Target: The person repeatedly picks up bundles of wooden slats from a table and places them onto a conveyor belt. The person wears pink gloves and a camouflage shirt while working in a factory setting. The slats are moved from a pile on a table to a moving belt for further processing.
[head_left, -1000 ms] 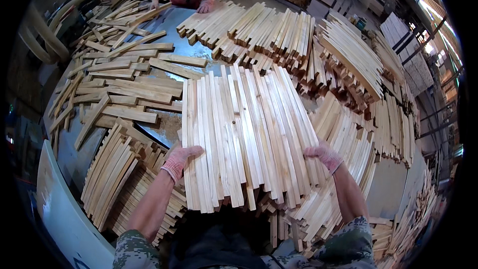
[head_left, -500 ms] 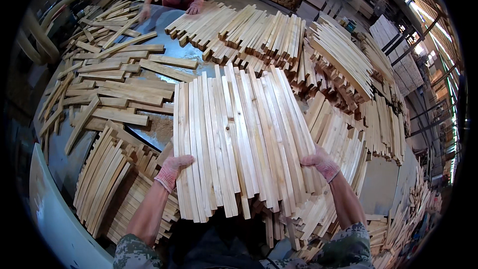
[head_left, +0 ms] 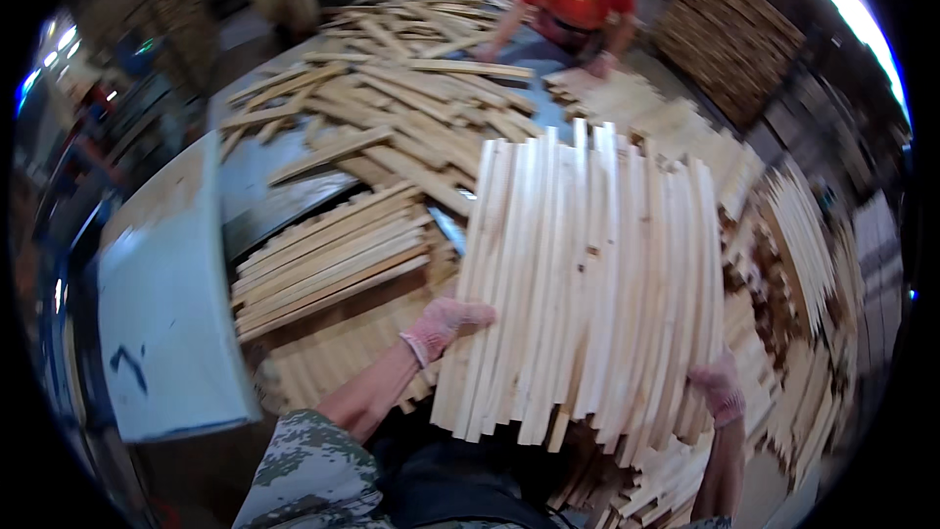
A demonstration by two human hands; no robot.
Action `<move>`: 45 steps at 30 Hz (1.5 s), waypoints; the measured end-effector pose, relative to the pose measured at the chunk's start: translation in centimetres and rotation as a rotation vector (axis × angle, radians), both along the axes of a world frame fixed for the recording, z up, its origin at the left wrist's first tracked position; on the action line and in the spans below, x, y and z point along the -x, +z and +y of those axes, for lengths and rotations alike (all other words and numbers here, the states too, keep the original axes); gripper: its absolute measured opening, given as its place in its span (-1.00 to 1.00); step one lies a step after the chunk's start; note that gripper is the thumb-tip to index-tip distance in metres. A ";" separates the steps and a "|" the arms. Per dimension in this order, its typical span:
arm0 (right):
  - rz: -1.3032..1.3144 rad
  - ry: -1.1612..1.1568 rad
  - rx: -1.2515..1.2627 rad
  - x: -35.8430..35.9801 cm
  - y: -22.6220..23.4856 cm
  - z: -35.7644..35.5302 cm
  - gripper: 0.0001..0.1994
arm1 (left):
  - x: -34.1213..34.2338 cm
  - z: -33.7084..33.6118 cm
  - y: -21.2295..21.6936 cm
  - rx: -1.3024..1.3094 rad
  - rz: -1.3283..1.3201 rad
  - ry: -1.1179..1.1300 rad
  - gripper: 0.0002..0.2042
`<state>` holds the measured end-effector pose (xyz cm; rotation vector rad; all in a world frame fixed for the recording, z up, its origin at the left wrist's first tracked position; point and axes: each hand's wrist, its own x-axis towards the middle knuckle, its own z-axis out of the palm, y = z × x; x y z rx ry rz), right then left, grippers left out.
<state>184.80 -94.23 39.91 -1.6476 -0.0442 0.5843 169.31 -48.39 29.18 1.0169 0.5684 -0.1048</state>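
Between my two gloved hands is a wide row of pale wooden strips [head_left: 597,284], pressed side by side with uneven ends. My left hand [head_left: 446,326] grips its left edge, thumb over the top. At the right edge my right hand [head_left: 720,387] clamps the row from the other side; its fingers are partly hidden. Beneath and left of the row lies a stack of wooden strips [head_left: 333,260], with more strips lying below it. Other strips [head_left: 676,480] show under the row's near right end.
A loose heap of wooden pieces [head_left: 411,98] covers the far table. Behind it a person in red [head_left: 578,0] stands with hands at the wood. A pale blue panel [head_left: 166,304] stands at the left. Stacked strips [head_left: 798,245] line the right, and a tall wood pile [head_left: 729,34] rises behind.
The view has turned left, so the surroundings appear shifted to the right. Both hands still hold the row of strips, which now stands right of the middle. The pale blue panel shows more fully.
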 end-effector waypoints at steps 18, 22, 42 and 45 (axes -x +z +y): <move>-0.008 0.769 -0.138 20.7 0.3 37.6 -0.14 | 53.2 16.7 4.6 -0.182 -0.148 0.801 -0.21; 0.000 1.011 -0.154 30.2 0.8 47.0 -0.18 | 65.6 18.1 6.4 -0.145 -0.167 0.949 -0.28; 0.156 1.016 -0.060 62.5 -2.9 71.8 -0.28 | 93.1 44.7 9.0 -0.946 0.935 0.508 -0.04; 0.204 0.943 -0.113 65.5 -2.7 74.7 -0.26 | 95.4 49.6 7.7 -0.912 0.783 0.550 -0.04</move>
